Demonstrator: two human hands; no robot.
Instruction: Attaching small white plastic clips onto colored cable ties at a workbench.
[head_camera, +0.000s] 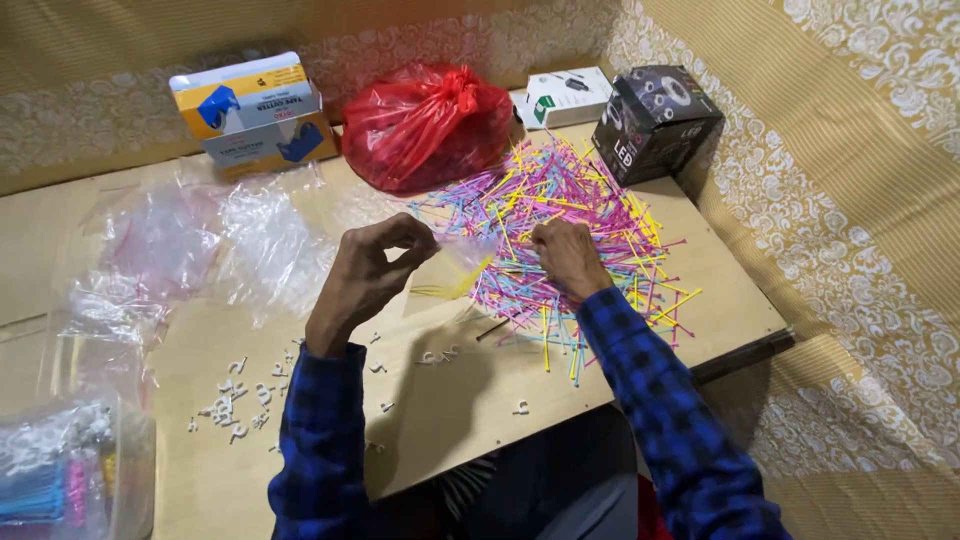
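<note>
My left hand (372, 268) is raised above the wooden board (450, 400), fingers pinched on the edge of a small clear plastic bag (455, 262) that holds a few yellow sticks. My right hand (567, 257) rests curled on a wide heap of thin coloured plastic sticks (580, 215) in pink, yellow, blue and purple, fingers closed among them near the bag's mouth. Whether it grips any sticks is hidden. Both arms wear blue and black checked sleeves.
A red plastic bag (425, 125) lies behind the heap. A yellow and blue box (252, 110), a white box (565, 95) and a black box (655, 120) stand at the back. Crumpled clear bags (210, 250) lie left, small white pieces (235, 400) are scattered, and a filled clear bag (60, 470) sits bottom left.
</note>
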